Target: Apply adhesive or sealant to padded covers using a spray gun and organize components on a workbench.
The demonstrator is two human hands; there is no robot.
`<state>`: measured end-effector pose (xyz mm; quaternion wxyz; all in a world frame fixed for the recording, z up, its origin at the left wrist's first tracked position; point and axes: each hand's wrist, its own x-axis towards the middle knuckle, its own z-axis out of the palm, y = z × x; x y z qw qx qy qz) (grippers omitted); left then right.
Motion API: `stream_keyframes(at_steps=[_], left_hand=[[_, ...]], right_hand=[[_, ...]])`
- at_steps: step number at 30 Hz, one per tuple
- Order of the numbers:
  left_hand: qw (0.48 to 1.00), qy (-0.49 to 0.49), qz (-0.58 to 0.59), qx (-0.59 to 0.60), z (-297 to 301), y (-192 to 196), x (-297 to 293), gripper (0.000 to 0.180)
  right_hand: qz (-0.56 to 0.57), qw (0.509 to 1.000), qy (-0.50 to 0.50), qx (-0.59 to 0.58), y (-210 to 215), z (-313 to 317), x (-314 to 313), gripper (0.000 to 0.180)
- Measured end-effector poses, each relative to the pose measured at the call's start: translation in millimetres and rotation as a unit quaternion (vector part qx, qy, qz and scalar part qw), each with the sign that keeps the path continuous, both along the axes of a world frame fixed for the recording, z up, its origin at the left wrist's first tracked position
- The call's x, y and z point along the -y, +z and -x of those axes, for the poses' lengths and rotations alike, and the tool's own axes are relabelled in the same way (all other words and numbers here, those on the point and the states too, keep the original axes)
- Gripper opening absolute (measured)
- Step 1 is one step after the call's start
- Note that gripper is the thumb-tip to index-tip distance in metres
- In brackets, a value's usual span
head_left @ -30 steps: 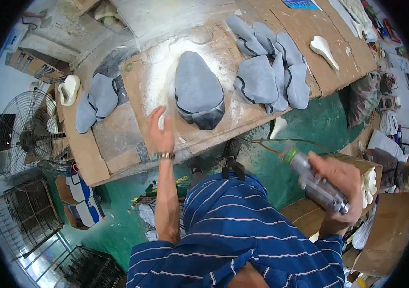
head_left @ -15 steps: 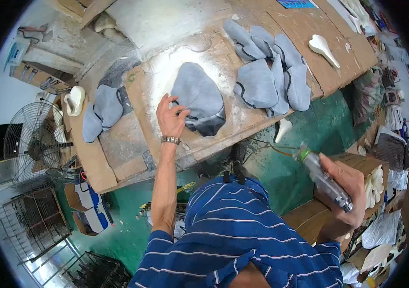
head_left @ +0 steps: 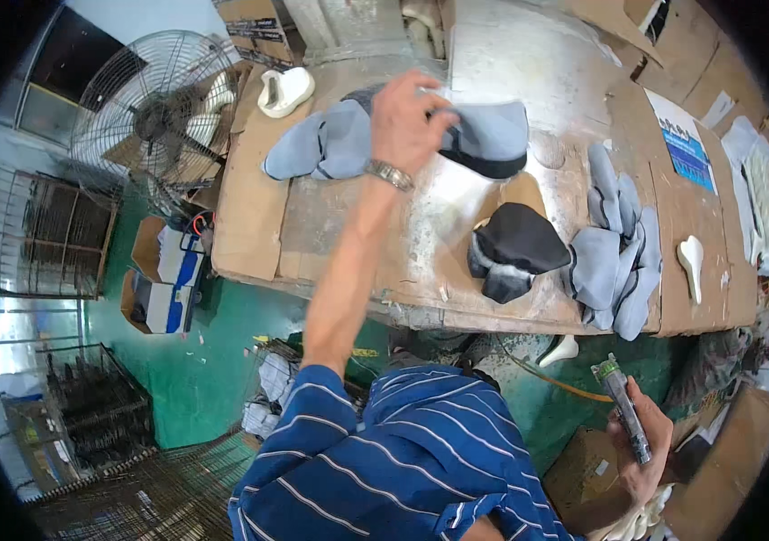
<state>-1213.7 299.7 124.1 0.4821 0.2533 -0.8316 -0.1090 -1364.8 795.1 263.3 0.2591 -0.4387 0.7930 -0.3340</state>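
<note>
My left hand [head_left: 410, 124] is over the table's far middle, its fingers bent and smeared by motion. Its fingertips are at the left edge of a grey fabric cover [head_left: 493, 131] with a black lower band; whether they grip it I cannot tell. Nearer me lies a black piece with some grey on it [head_left: 518, 239], beside a tan patch. Off the table's front edge at the right, my right hand [head_left: 644, 433] is closed round a grey cylindrical hand tool [head_left: 626, 415] with a green collar. An orange-yellow hose [head_left: 556, 380] runs toward the tool.
Grey covers lie at the left [head_left: 339, 135] and in a pile [head_left: 614, 257] at the right. White saddle-shaped pieces [head_left: 285, 90] [head_left: 691, 266] rest near both ends of the cardboard-topped table [head_left: 249, 216]. A caged fan [head_left: 155, 117] stands left; an open carton [head_left: 164, 279] is on the green floor.
The view has turned, so the table looks shifted. My left hand has moved to the far side of the work spot. The black piece now shows apart from the grey cover. My right hand still holds the tool.
</note>
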Motion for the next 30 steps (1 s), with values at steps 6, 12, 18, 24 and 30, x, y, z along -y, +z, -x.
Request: stream_keyframes(at_steps=[6, 12, 18, 24, 30], left_hand=[[0.991, 0.09, 0.062, 0.071, -117.8, 22.4, 134.1, 0.02], [0.948, 0.252, 0.151, 0.118, -248.3, 15.8, 254.0, 0.023], [0.843, 0.444, 0.059, 0.297, -356.5, -108.3, 267.4, 0.024], [0.836, 0.438, -0.286, 0.164, -435.3, -238.2, 272.7, 0.075], [0.897, 0.366, -0.235, -0.073, -397.9, -285.5, 165.3, 0.073]], right_hand=[[-0.018, 1.0, 0.005, 0.007, 5.2, -52.0, 53.4, 0.057], [-0.027, 0.999, 0.0, -0.035, -3.8, -97.8, 90.6, 0.056], [-0.069, 0.996, -0.038, -0.038, -9.6, -139.2, 103.8, 0.057], [-0.092, 0.995, -0.043, 0.005, -9.0, -150.2, 96.9, 0.059], [-0.123, 0.99, 0.055, 0.028, -31.4, -171.5, 157.4, 0.059]])
